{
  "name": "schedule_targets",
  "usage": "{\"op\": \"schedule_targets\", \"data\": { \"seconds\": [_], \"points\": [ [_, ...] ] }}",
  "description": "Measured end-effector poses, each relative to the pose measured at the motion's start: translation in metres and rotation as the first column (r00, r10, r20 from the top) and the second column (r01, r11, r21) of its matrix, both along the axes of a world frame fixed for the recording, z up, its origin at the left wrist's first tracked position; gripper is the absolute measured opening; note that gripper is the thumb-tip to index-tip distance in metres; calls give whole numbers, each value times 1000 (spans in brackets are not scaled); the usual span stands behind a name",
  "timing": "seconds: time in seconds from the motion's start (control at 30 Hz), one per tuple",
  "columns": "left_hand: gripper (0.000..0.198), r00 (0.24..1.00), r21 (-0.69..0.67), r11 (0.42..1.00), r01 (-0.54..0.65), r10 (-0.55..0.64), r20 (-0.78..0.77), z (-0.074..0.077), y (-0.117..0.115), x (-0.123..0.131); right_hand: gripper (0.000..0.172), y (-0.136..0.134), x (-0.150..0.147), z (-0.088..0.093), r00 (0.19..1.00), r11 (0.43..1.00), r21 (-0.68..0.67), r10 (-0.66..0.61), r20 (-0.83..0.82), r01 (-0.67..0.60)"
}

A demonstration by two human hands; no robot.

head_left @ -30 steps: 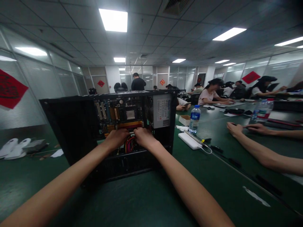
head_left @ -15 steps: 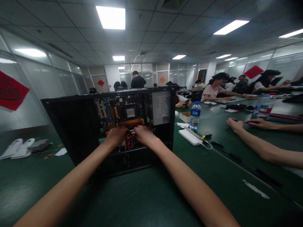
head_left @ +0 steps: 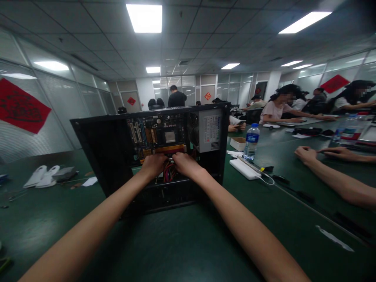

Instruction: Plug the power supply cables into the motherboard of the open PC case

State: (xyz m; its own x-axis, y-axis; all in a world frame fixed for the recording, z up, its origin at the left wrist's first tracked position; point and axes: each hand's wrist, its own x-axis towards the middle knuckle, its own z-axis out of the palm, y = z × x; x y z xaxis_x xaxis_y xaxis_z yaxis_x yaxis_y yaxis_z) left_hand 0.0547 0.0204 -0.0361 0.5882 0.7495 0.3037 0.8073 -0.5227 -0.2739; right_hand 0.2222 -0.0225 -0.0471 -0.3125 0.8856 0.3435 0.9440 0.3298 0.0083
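An open black computer case [head_left: 101, 156] stands on the green table in front of me, its inside facing me. My left hand [head_left: 154, 165] and my right hand [head_left: 187, 164] reach in side by side, just below the motherboard's [head_left: 149, 131] memory slots [head_left: 170, 149]. Both have curled fingers, close together at the top of a bundle of coloured cables [head_left: 169, 172]. What the fingertips grip is hidden behind the hands. Above the right hand is the silver power supply [head_left: 209, 130]; a square silvery processor area [head_left: 170, 136] shows on the motherboard.
To the right stand a water bottle [head_left: 252, 141], a small open box [head_left: 237, 143] and a white power bank [head_left: 245, 169] with a cable. Another person's hands [head_left: 307, 156] rest at the right. White slippers [head_left: 41, 177] and a grey block [head_left: 65, 173] lie left.
The view has shifted, so the case and table things appear farther right. Both hands stay at the same spot inside the case, fingers still curled.
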Motion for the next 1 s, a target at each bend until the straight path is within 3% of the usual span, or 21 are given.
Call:
{"op": "schedule_targets", "data": {
  "seconds": [0.6,1.0],
  "points": [
    [37,995,-10,995,-102,102,2,0,-4,2,23,2,-5,-3,999,1000,18,24,49,-25],
    [39,994,-62,993,-99,101,31,-1,-1,-5,15,5,-3,0,999,987,158,34,9,-35]
  ]
}}
